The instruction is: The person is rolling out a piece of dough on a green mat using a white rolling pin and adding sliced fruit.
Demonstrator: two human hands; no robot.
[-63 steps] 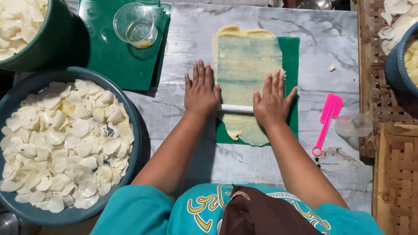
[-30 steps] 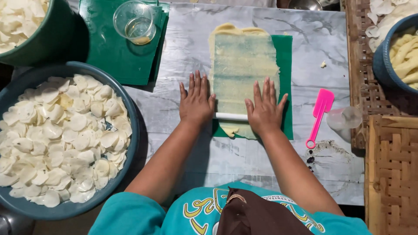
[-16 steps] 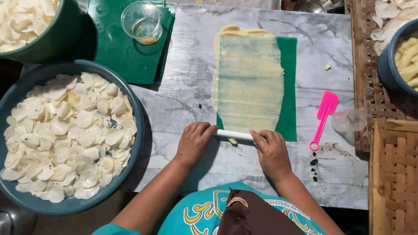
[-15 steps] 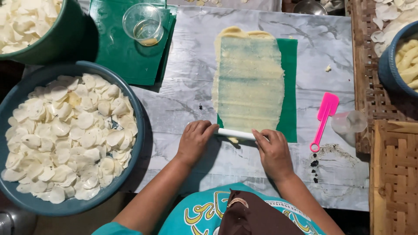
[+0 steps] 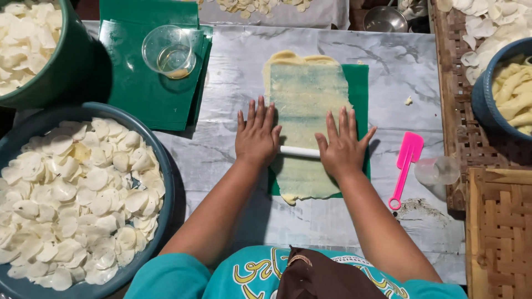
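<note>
A thin sheet of pale dough (image 5: pixel 306 105) lies stretched over a green mat (image 5: pixel 360 83) on the grey marbled table (image 5: pixel 233 83). Across the dough, near its middle, lies a thin white rolling pin (image 5: pixel 299 151). My left hand (image 5: pixel 256 133) rests flat on the pin's left end, fingers spread and pointing away from me. My right hand (image 5: pixel 342 145) presses flat on its right end in the same way. Only the short stretch of pin between my palms shows.
A big blue basin (image 5: pixel 160 166) of thin white discs sits at left, a green tub (image 5: pixel 61 72) of more behind it. A clear cup (image 5: pixel 169 52) stands on stacked green mats (image 5: pixel 138 94). Right: a pink scraper (image 5: pixel 406 166), a small clear cup (image 5: pixel 438 170), woven trays (image 5: pixel 499 227), a blue bowl (image 5: pixel 483 94).
Half a second ago my hands held the pin at the dough's near end; they have since pushed it away from me, up to the middle of the sheet, fingers now spread flat.
</note>
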